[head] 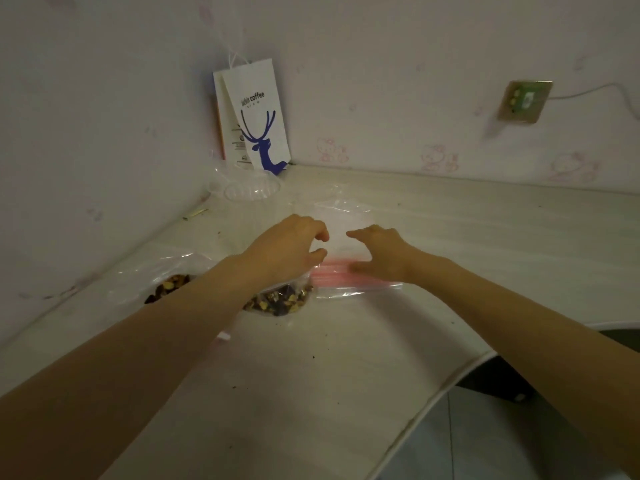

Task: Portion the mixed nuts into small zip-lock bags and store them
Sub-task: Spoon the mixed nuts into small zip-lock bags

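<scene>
The left hand [291,247] curls its fingers at the left edge of the flat, clear plastic zip bag with a pink strip [337,220]. I cannot tell if it pinches. The right hand [381,254] rests on the bag with its fingers loose. The bag lies on the pale table [346,358]. Its pink end points at the person, and its length runs toward the wall.

left hand [289,251] loosely curled, right hand [381,256] outstretched, side by side.

The word "coffee" is printed above a blue deer emblem on the white paper bag [258,119], upper centre-left of the frame; the word before it cannot be read.
</scene>
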